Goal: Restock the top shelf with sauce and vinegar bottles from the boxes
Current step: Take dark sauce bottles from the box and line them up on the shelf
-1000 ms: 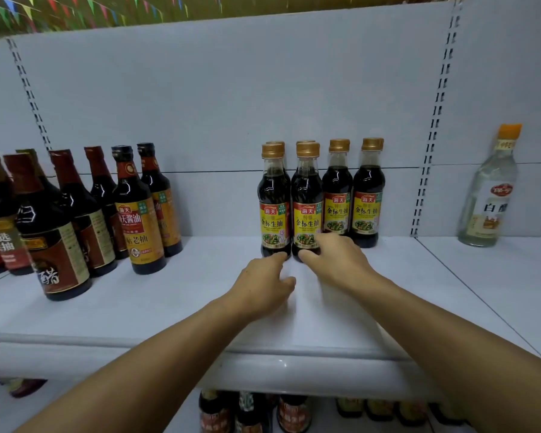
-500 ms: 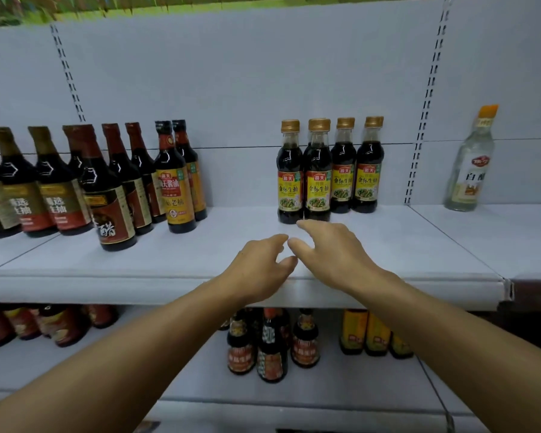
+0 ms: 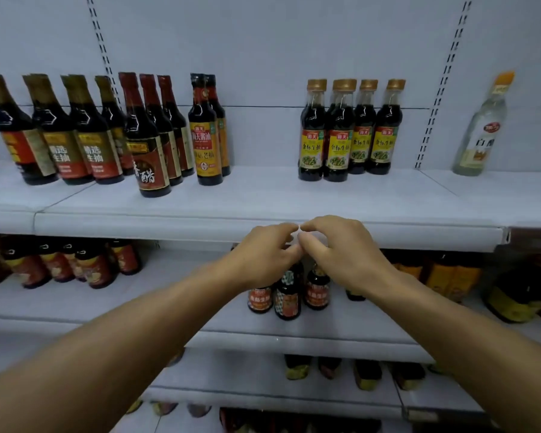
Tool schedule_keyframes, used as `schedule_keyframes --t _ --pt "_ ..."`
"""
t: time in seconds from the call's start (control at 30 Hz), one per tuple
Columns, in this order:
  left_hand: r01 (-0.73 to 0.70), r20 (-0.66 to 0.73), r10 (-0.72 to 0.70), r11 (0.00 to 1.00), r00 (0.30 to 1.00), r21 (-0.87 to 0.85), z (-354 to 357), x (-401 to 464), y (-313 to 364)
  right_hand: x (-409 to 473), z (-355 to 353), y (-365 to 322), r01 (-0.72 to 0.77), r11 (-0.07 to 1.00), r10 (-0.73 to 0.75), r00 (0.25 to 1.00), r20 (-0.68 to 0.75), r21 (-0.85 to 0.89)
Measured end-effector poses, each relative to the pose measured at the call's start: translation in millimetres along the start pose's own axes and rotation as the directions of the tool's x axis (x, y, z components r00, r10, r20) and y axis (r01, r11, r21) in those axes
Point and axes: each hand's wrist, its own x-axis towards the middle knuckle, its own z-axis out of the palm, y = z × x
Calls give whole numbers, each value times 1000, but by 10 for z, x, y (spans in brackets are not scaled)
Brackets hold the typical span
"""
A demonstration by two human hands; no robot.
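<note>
Fingers of your left hand [image 3: 264, 256] and right hand [image 3: 341, 250] were loosely curled, tips nearly meeting, holding nothing, at the top shelf [image 3: 263, 226] front edge. Gold-capped sauce bottles [image 3: 350, 132] stood beyond your fingertips; a clear vinegar bottle [image 3: 481, 129] stood far right.

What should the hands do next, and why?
Probably lower both to the boxes for more bottles. The left hand and right hand hold nothing in front of the top shelf, which has bare space beside the gold-capped soy bottles.
</note>
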Motion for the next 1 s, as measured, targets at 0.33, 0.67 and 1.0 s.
schedule_keyframes --t 0.33,0.67,1.0 --pt "34 84 -31 999 996 -36 443 -288 -387 -331 594 129 -49 998 44 995 87 49" --pt "189 211 -161 975 964 -119 1259 -587 -943 -711 1464 563 -119 992 101 942 320 37" --pt "328 326 -273 936 905 -125 2058 -943 -1486 -1203 2363 948 -202 974 135 876 462 99"
